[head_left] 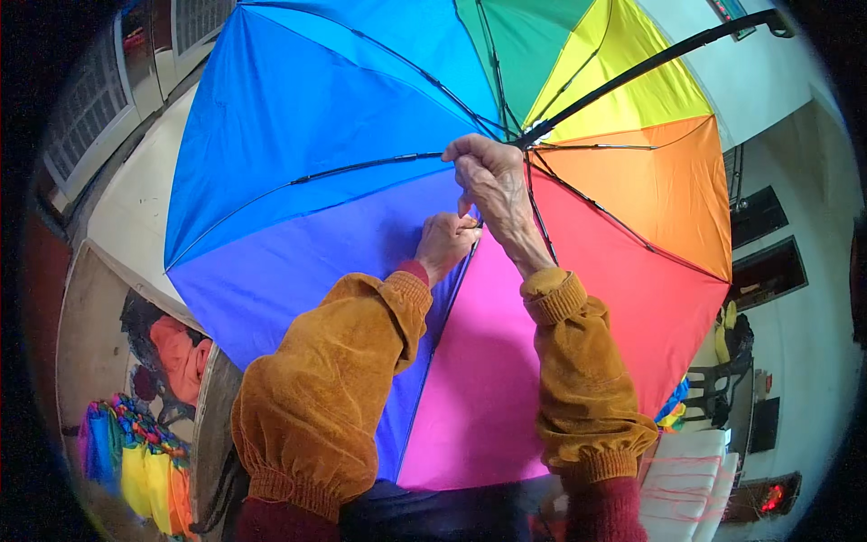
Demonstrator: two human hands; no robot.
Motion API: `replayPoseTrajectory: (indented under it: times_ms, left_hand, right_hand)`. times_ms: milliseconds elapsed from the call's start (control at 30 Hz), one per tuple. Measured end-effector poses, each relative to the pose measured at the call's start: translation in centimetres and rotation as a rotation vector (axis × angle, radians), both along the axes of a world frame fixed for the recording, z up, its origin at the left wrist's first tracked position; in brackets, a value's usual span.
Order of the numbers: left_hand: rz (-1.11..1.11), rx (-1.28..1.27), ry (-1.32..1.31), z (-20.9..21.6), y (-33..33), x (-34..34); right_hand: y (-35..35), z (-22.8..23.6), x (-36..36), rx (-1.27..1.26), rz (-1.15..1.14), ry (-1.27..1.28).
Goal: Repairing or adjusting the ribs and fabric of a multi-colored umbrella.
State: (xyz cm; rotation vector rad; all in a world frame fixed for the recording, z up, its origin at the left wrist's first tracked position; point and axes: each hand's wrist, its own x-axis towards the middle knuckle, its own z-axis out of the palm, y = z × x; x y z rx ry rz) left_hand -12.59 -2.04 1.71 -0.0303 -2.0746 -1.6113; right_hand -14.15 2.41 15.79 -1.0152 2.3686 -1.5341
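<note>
An open rainbow umbrella (361, 135) is seen from the inside, filling the upper middle of the view. A thin black rib (465, 262) between the violet and pink panels is pinched by the left hand (444, 242), fingers pressed together. The right hand (492, 185) is curled around the hub, where the ribs meet the black shaft (650, 61). Folded umbrellas (135, 456) are piled at the lower left.

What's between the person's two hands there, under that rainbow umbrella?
In the head view, the left hand and right hand nearly touch; between them runs a thin black rib of the open umbrella, along the purple-pink seam.
</note>
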Motion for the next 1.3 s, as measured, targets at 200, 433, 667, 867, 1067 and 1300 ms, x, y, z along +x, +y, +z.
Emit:
replayPoseTrajectory:
  times_ms: [200,433,667,867,1067,1300]
  left_hand:
    - [-0.058,0.090,-0.070,-1.3,0.3,-0.9]
    - [-0.077,0.175,-0.063,-1.0,0.2,-0.1]
    - [0.125,-0.065,0.135,-1.2,1.1,-0.8]
    - [0.060,-0.241,0.169,-1.9,0.5,-0.9]
    - [-0.087,0.085,0.120,-0.3,0.8,0.1]
    - [-0.059,0.161,-0.351,0.6,0.6,0.1]
  right_hand:
    - [1.3,0.4,1.6,-0.065,-0.011,0.017]
    - [3.7,-1.0,3.1,-0.230,-0.028,0.017]
    - [4.4,-1.0,2.9,-0.231,-0.030,-0.001]
    - [3.9,-1.3,2.8,-0.153,-0.029,0.166]
    - [4.5,-2.1,3.2,-0.143,-0.069,0.177]
    - [4.7,-0.9,2.1,-0.340,-0.101,-0.009]
